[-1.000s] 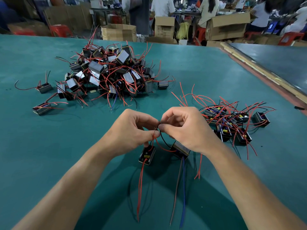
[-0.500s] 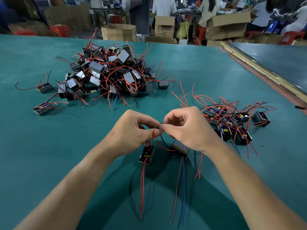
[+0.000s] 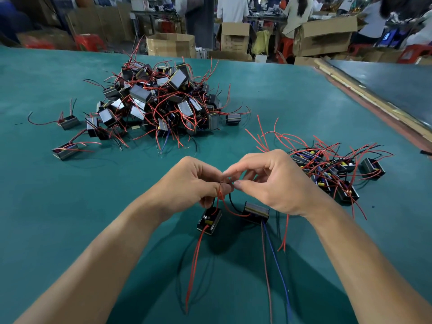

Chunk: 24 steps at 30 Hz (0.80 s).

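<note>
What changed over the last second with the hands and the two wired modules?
The right hand uncurled its outer fingers into an open arch. Its thumb and index tips stay at the wires, pinch unclear. The left hand still pinches them. The left module, right module, big pile and small pile stayed put.

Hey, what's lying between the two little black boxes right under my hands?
In the head view, a red wire and a black wire loop across the green table between the left box and the right box.
</note>
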{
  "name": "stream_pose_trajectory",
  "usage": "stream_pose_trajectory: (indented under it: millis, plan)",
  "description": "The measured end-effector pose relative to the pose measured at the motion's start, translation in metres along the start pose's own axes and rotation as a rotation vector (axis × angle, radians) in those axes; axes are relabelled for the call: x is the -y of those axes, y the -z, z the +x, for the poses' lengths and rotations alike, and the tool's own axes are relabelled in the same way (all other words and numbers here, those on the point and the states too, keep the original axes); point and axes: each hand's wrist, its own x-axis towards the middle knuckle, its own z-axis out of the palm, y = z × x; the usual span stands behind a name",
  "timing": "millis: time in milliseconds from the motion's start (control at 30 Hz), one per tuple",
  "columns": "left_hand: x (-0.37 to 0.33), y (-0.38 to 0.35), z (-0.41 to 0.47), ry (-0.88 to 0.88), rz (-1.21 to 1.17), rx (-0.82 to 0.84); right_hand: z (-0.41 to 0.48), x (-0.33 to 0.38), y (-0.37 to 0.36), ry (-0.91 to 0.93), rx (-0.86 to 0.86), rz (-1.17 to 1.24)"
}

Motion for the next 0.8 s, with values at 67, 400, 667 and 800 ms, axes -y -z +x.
stream_pose_trajectory:
  millis: [67, 400, 667, 800]
  plan:
    - [0.001, 0.001, 0.001, 0.006, -0.002, -0.009, 0.001, -0.001, 0.001, -0.026, -0.006, -0.025]
    - [0.006, 0.001, 0.001, -0.043, 0.134, -0.127, 0.002, 0.001, -0.007, -0.111, -0.049, -0.092]
    - [0.008, -0.004, 0.0, -0.21, 0.341, -0.216, 0.008, 0.001, -0.018, -0.467, -0.073, 0.305]
    - [0.009, 0.0, 0.004, -0.091, 0.215, -0.174, 0.005, -0.001, -0.012, -0.203, -0.141, 0.111]
